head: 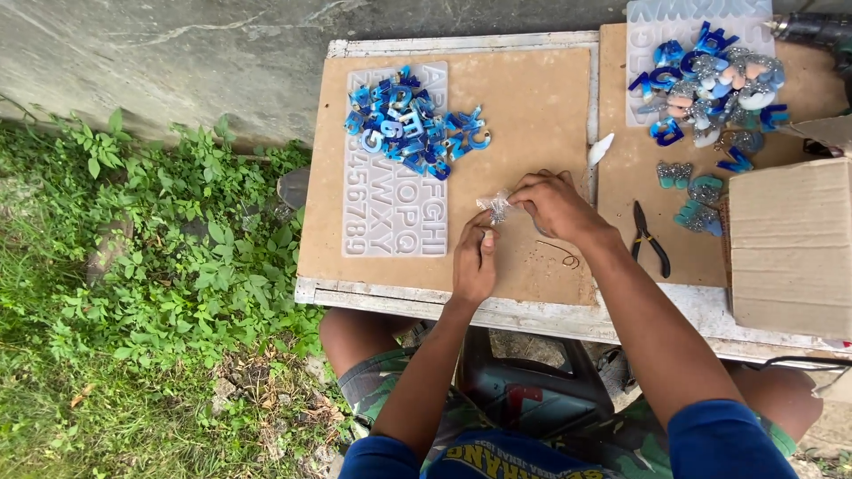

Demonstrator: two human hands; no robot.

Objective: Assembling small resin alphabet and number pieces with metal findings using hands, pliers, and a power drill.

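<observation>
Both my hands meet over the brown board (541, 106) and pinch a small glittery clear resin piece (496, 207). My left hand (474, 263) grips it from below with thumb and fingers closed. My right hand (555, 202) holds it from the right, fingers curled on it. A heap of blue resin letters (413, 124) lies on a clear letter mould (395, 191) just left of my hands. A thin wire bit (565, 256) lies on the board below my right wrist.
Black pliers (650, 241) lie right of my right forearm. A second pile of blue, silver and pink letters (714, 75) sits on another mould at the top right. A cardboard box (790, 244) stands at the right edge. Grass and weeds (151, 293) fill the left.
</observation>
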